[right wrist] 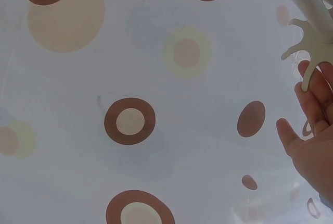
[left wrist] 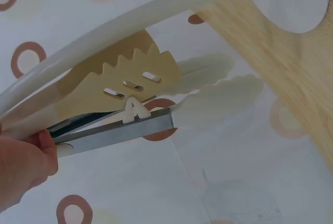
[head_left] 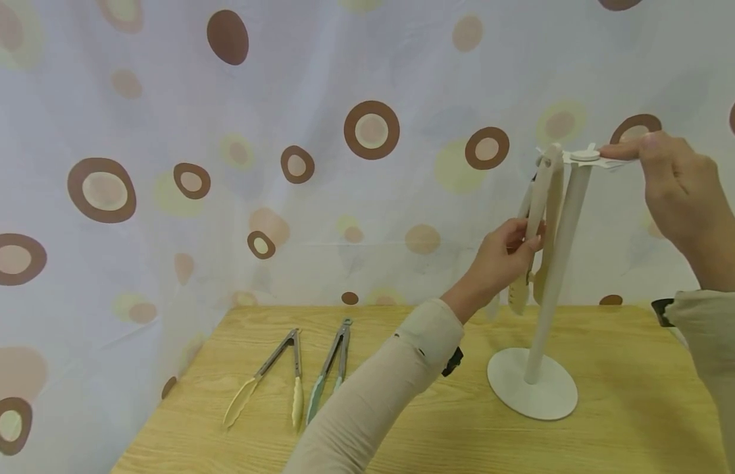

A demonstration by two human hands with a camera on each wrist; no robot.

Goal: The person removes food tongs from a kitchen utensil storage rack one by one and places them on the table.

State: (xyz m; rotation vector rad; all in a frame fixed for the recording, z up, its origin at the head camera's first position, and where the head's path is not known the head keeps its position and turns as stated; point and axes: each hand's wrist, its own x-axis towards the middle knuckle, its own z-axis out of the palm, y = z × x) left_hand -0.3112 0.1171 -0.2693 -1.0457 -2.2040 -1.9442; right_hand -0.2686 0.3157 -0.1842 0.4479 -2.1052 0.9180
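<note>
A white stand (head_left: 559, 276) has a round base and several flat hooks (right wrist: 315, 44) around its top. Beige tongs (head_left: 540, 197) hang at its left side; in the left wrist view their slotted, toothed end (left wrist: 130, 81) shows. My left hand (head_left: 499, 260) grips the beige tongs partway down. Metal tongs (left wrist: 130, 132) with pale, wavy tips hang right beside them. At the stand's top, my right hand (head_left: 684, 191) reaches an extended finger to the small round cap. From below, the right wrist view shows its fingers under one hook, the thumb apart.
Tongs with yellow tips (head_left: 297, 398) lie spread on the wooden table (head_left: 414, 441) at the left. Next to them lie tongs with light green tips (head_left: 316, 395), partly hidden by my left sleeve. A curtain with brown circles (head_left: 320, 66) hangs behind the table.
</note>
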